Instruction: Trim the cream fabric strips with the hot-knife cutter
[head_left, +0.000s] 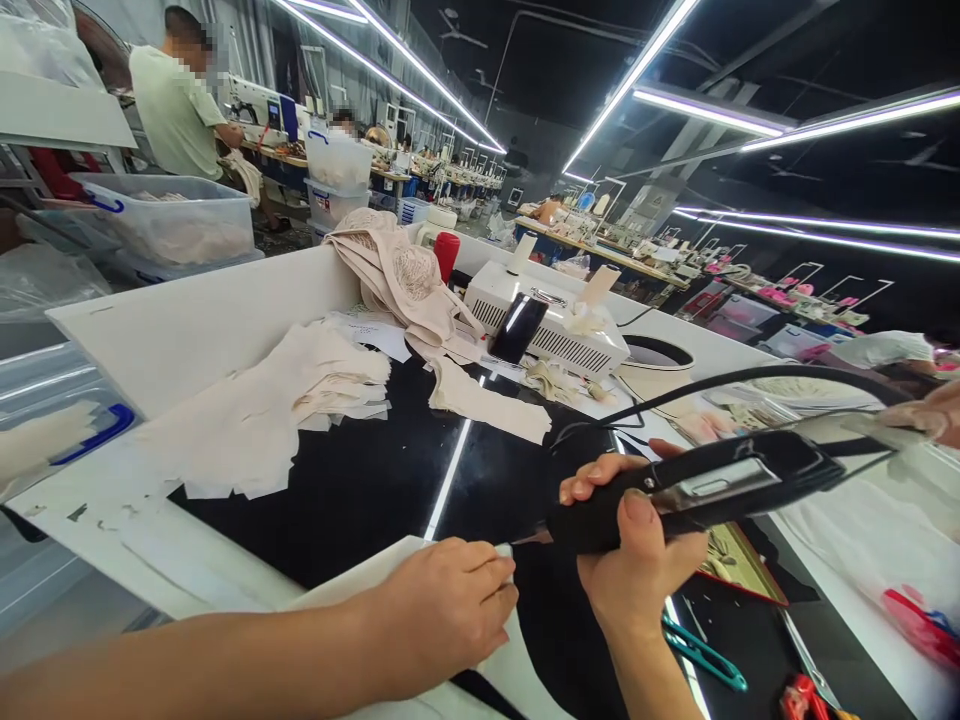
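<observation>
My right hand (649, 570) is wrapped round a black corded hand tool (720, 485) with a metal plate on its side; its narrow tip points left, close to my left fingers. The exact kind of tool is not clear. My left hand (457, 610) is closed in a pinch on the edge of an off-white piece of fabric (517, 670), which lies partly under my forearm. Below both hands is a glossy black tabletop (480, 480). A single beige strip of cloth (491, 400) rests farther back on it.
Stacked beige fabric pieces (300, 390) cover the left side. Bras (405, 270), a phone (519, 328) and a white vented machine (555, 310) stand behind. Teal snips (703, 655), scissors (810, 660) and a tray (742, 565) lie at right. Another person's hand (937, 410) shows at the right edge.
</observation>
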